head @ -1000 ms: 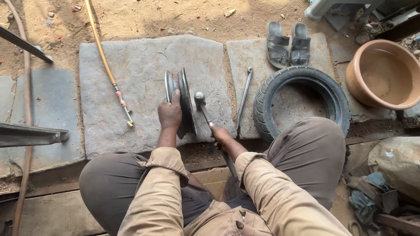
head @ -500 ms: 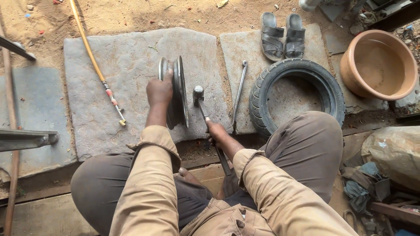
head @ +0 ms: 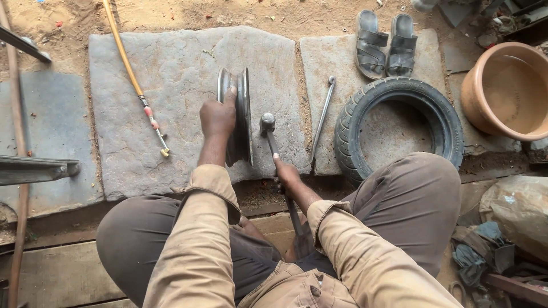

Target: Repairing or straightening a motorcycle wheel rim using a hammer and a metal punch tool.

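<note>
Steel hammer (head: 273, 142) is clenched in the right hand (head: 287, 178) at the stone slab's (head: 142, 108) near edge, its handle running away from the body and the head just right of the wheel rim (head: 240, 117). The rim stands on edge mid-slab, steadied by the left hand (head: 217, 118) gripping its top.

Across the upper centre of the frame, flat grey stone slabs (head: 171, 68) are laid; a metal wheel rim (head: 240, 117), a black rubber tyre (head: 399, 128), dark sandals (head: 386, 45) and what is probably a steel tyre lever (head: 322, 117) are borne.
</note>
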